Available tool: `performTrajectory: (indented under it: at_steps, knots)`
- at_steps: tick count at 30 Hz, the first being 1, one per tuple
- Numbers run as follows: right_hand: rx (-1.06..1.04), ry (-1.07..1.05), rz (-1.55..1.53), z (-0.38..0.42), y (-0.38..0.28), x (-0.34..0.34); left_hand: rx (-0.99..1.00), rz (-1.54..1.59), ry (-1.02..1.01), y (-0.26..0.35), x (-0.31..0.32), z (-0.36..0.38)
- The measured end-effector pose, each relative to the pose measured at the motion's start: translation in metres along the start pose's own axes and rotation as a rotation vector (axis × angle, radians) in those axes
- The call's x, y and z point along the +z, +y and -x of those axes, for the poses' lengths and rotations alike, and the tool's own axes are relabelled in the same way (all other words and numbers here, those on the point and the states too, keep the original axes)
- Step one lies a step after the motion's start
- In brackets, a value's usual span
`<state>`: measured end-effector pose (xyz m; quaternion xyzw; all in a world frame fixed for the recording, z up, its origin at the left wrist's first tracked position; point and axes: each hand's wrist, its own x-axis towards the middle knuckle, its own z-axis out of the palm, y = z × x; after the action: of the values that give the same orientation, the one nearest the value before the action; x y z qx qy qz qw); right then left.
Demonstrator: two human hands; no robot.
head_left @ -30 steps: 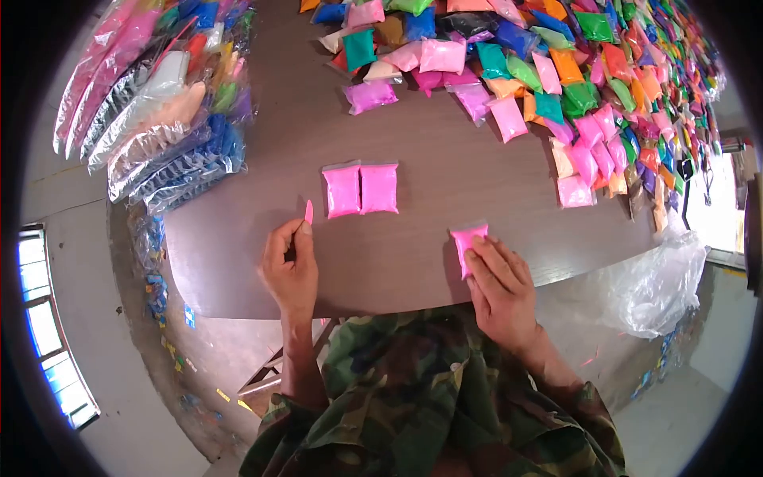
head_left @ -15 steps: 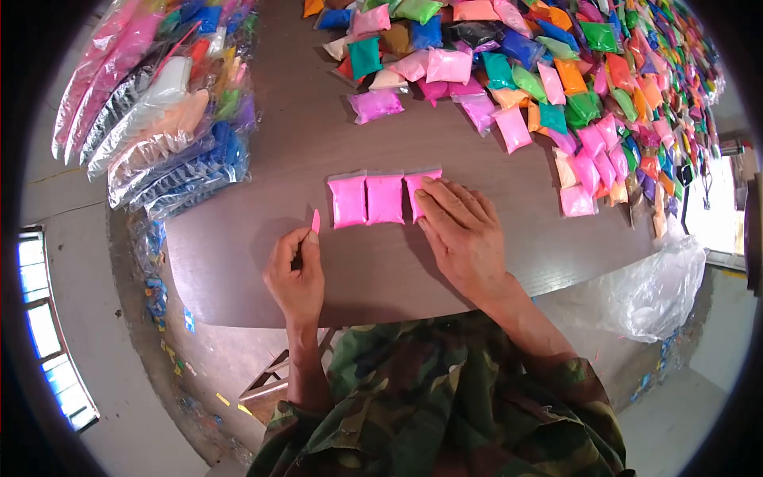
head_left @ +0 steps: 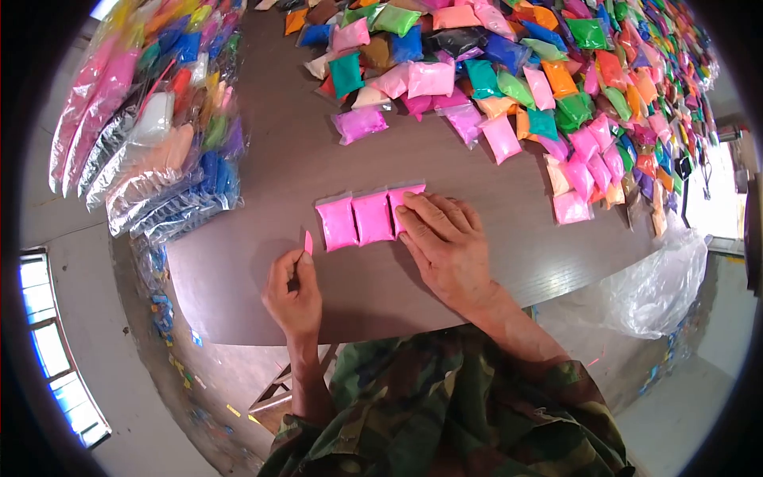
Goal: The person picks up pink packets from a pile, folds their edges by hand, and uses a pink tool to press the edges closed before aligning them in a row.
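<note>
Three bright pink packets lie side by side on the brown table (head_left: 238, 278): a left one (head_left: 337, 223), a middle one (head_left: 373, 218) and a right one (head_left: 400, 199). My right hand (head_left: 449, 246) rests palm down with its fingers over the right packet, covering much of it. Left of the row, my left hand (head_left: 293, 294) pinches a small, thin pink piece (head_left: 308, 242) upright between thumb and forefinger, just above the table.
A big heap of packets in many colours (head_left: 548, 87) covers the back and right. Long clear bags of coloured packs (head_left: 159, 135) lie at the back left. Crumpled clear plastic (head_left: 660, 286) hangs past the right edge.
The view has shifted slightly. My right hand and the row of three packets now appear a little lower and further left. Both hands keep nearly the same pose.
</note>
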<state>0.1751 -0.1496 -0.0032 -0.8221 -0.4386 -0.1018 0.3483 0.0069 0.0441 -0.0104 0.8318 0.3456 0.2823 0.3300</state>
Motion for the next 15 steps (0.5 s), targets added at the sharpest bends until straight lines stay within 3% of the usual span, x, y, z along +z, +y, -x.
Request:
performTrajectory:
  at_steps: [9, 15]
  knots:
    - [0.064, 0.075, -0.094, 0.010, 0.006, -0.017, 0.007, -0.061, -0.015, 0.004, -0.002, 0.001]
    - [0.184, 0.124, 0.060, 0.032, 0.037, -0.059, 0.034, -0.068, 0.016, 0.001, 0.001, 0.001]
